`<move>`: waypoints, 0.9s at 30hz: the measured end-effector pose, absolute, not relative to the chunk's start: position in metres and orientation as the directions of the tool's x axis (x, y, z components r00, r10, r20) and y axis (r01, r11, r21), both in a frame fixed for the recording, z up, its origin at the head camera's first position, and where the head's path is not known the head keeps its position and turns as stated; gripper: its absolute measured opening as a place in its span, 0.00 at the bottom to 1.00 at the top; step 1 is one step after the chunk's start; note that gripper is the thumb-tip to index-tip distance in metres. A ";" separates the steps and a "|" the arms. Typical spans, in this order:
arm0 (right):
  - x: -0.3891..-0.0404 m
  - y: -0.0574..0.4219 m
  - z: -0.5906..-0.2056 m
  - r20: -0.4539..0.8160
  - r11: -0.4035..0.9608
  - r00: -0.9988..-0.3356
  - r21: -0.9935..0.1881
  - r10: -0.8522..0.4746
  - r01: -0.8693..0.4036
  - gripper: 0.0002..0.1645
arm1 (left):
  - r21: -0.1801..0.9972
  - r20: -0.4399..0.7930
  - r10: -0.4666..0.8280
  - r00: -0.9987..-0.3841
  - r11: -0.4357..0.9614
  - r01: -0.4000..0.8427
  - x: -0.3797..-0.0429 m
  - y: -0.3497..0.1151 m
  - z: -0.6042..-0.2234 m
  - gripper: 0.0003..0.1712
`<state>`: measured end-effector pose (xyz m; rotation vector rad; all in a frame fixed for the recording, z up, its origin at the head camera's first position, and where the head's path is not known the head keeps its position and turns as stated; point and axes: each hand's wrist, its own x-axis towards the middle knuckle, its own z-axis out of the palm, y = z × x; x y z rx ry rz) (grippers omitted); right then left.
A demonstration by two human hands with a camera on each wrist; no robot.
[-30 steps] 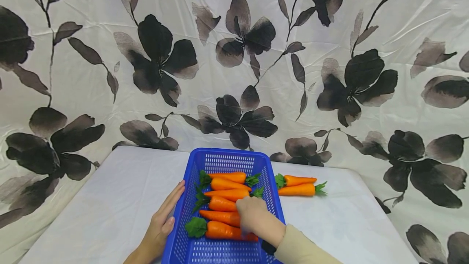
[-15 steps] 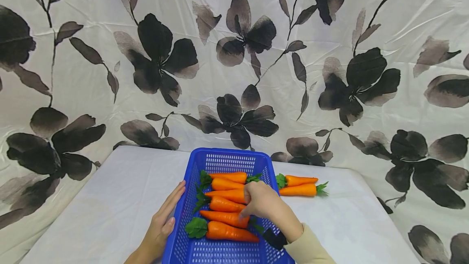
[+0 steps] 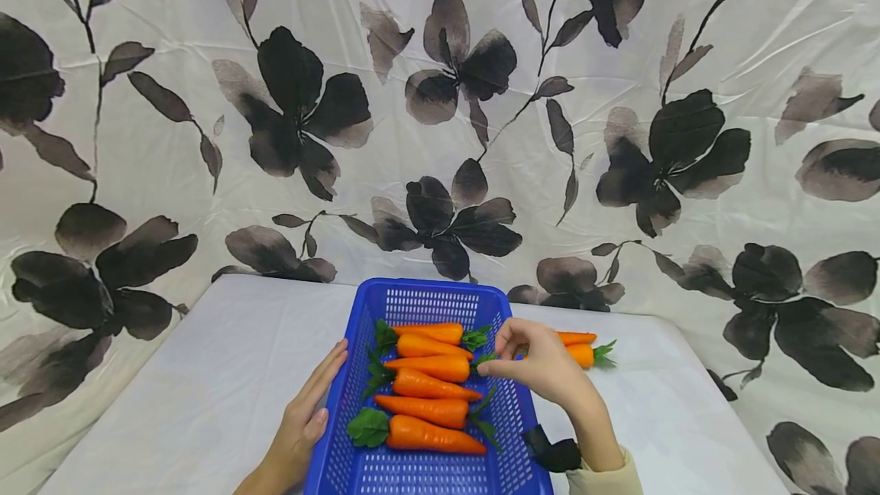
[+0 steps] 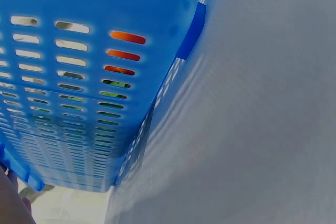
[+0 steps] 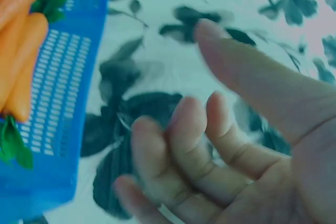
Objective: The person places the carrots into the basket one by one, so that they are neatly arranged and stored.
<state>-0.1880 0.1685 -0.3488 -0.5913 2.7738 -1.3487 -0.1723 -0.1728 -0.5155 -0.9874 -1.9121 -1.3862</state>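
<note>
A blue perforated plastic basket [image 3: 426, 472] stands on the table with several orange carrots [image 3: 429, 411] in it, laid crosswise in a row, their green tops pointing to alternate sides. My left hand [image 3: 299, 418] rests along the basket's left side, fingers straight against the rim. In the left wrist view the slotted basket wall [image 4: 79, 77] fills the left part. Over the basket's right rim hovers my right hand [image 3: 543, 365], fingers loosely bent and thumb apart. The right wrist view shows this hand [image 5: 210, 150] holding nothing.
Two more carrots [image 3: 583, 356] lie on the white tablecloth [image 3: 660, 403] right of the basket, partly hidden behind my right hand. A floral cloth [image 3: 440, 143] hangs behind the table. A black strap [image 3: 553, 453] circles my right wrist.
My right hand has let go of the front carrot's tip end and moved up and right, from inside the basket to its right rim. My left hand and the basket stay put.
</note>
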 end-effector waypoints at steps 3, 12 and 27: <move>-0.187 0.183 -0.349 0.250 0.483 -0.919 -0.791 -0.306 -0.376 0.15 | 0.533 0.793 0.232 -0.563 0.185 0.826 -0.173 -0.173 -0.516 0.30; -0.188 0.230 -0.360 0.523 0.291 -0.846 -0.797 -0.104 -0.529 0.11 | 0.529 0.796 0.230 -0.560 0.184 0.828 -0.173 -0.173 -0.518 0.30; -0.215 0.298 -0.416 0.405 0.178 -0.878 -0.912 0.255 -0.369 0.19 | 0.541 0.787 0.237 -0.569 0.178 0.822 -0.171 -0.173 -0.517 0.30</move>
